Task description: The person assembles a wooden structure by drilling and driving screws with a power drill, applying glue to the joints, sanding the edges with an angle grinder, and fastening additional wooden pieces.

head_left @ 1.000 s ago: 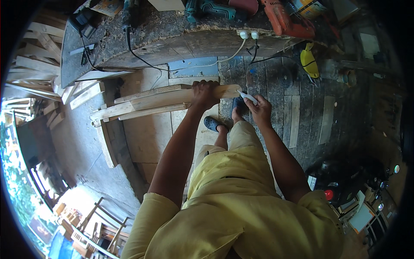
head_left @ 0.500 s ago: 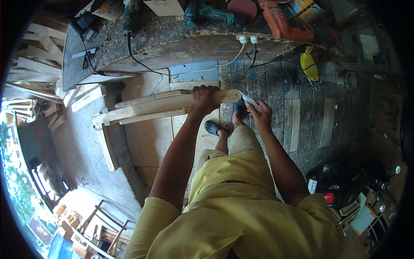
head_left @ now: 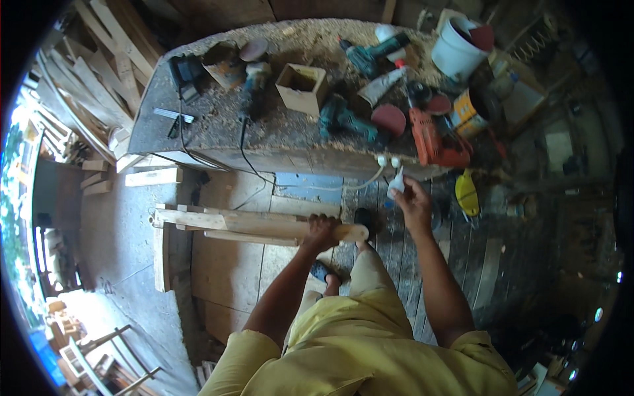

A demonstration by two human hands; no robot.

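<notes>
My left hand point(head_left: 321, 233) is closed round a long pale wooden frame point(head_left: 264, 224) made of several narrow slats. The frame's rounded end point(head_left: 355, 232), with a small dark spot near its tip, sticks out to the right of my fist. Its far left end lies by an upright board point(head_left: 161, 254). In my right hand point(head_left: 415, 203) is a small white squeeze bottle point(head_left: 396, 186), gripped between fingers and thumb. Its thin nozzle points up, away from the wood and towards the workbench edge.
A workbench point(head_left: 218, 142) strewn with shavings spans the far side. On it are teal power drills point(head_left: 347, 122), a red power tool point(head_left: 432, 138), a wooden box point(head_left: 302, 89) and a white bucket point(head_left: 459, 49). Cords hang down its front. A yellow tool point(head_left: 467, 193) lies right.
My right hand has lifted the squeeze bottle off the frame's rounded end and raised it towards the workbench. The view has tilted up, showing more of the bench top. My left hand keeps its hold.
</notes>
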